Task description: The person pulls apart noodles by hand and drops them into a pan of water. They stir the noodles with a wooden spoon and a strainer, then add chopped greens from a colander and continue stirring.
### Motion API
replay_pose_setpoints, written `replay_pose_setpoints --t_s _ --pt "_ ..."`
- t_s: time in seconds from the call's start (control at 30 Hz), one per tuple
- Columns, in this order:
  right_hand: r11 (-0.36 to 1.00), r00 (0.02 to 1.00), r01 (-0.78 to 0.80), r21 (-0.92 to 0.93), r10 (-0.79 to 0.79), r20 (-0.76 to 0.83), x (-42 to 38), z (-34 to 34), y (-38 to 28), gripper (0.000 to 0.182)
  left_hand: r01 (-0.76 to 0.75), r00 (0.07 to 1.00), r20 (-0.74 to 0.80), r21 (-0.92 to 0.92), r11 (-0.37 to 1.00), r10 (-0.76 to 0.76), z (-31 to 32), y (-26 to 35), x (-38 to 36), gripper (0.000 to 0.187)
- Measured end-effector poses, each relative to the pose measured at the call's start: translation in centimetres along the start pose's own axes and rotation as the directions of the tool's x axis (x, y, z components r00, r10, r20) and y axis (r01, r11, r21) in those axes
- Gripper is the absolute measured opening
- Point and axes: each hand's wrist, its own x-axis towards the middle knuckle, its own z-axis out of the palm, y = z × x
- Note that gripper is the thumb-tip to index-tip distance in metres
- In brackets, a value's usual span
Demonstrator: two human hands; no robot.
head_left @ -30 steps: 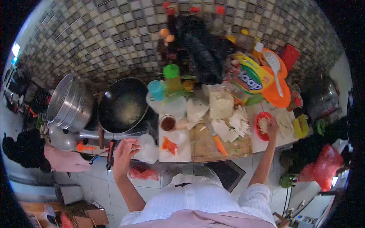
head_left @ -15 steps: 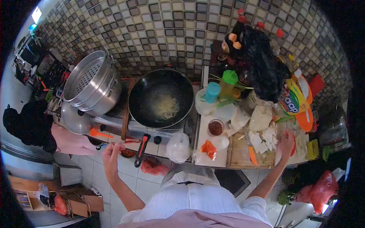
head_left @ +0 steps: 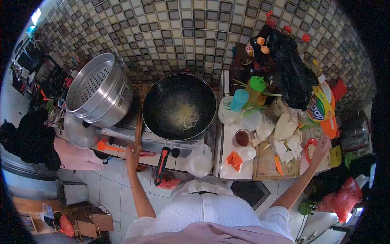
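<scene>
My left hand is closed around the lower end of a long wooden spatula, which lies along the left side of the black wok. Pale thin strips that look like sliced onion lie in the bottom of the wok. On the right, my right hand reaches over the counter with its fingers stretched out, just beside a small red dish holding pale pieces. Nothing shows in that hand.
Left stands a steamer pot with a lid below. The wok handle juts toward me. Right lie a cutting board, an orange-handled knife, a glass, bottles and a black bag.
My left hand has moved right onto the wooden spatula's end. My right hand has moved right and away from me, uncovering the red dish. The view has shifted slightly.
</scene>
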Motion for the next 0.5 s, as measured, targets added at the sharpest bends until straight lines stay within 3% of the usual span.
replay_pose_setpoints --t_s 0.07,0.13,0.17,0.27,0.33,0.37,0.43,0.47,0.5 --pt "0.998 1.000 -0.012 0.064 0.012 0.011 -1.0 0.3 1.3 0.025 -0.050 0.998 -0.046 0.075 0.996 0.053 2.2 -2.5 0.8 0.038" --pt "0.992 0.991 -0.079 -0.100 0.090 0.103 -1.9 0.2 1.6 0.026 -0.172 0.985 0.056 0.265 0.949 0.163 4.6 -6.3 2.0 0.047" --pt "0.992 0.991 -0.077 -0.097 0.087 0.102 -2.3 0.5 1.7 0.026 -0.171 0.985 0.053 0.265 0.949 0.163 5.0 -6.5 2.1 0.047" --pt "0.998 0.998 -0.048 -0.049 0.051 0.046 -3.2 0.8 0.0 0.028 -0.106 0.993 -0.030 0.266 0.958 0.119 6.4 -7.1 2.2 0.053" --pt "0.994 0.981 -0.043 -0.100 0.061 0.183 -3.6 0.2 -5.8 0.023 0.010 0.986 -0.152 0.480 0.877 0.072 7.1 -8.4 2.4 0.056" --pt "0.994 0.982 -0.042 -0.099 0.060 0.181 -4.0 0.6 -6.7 0.023 0.009 0.985 -0.154 0.479 0.878 0.073 6.9 -7.9 2.4 0.056" --pt "0.991 0.995 -0.015 -0.136 0.028 0.091 -4.6 1.4 -7.7 0.023 0.162 0.962 -0.273 0.524 0.836 -0.016 6.2 -6.4 2.1 0.055" --pt "0.991 0.995 -0.017 -0.135 0.029 0.091 -4.8 1.6 -7.5 0.023 0.161 0.962 -0.273 0.525 0.836 -0.014 6.6 -8.1 2.4 0.055" --pt "0.986 0.993 0.096 -0.136 -0.086 0.078 -4.9 1.9 -7.2 0.021 0.065 0.987 -0.162 0.376 0.924 -0.004 7.3 -11.4 3.0 0.049"
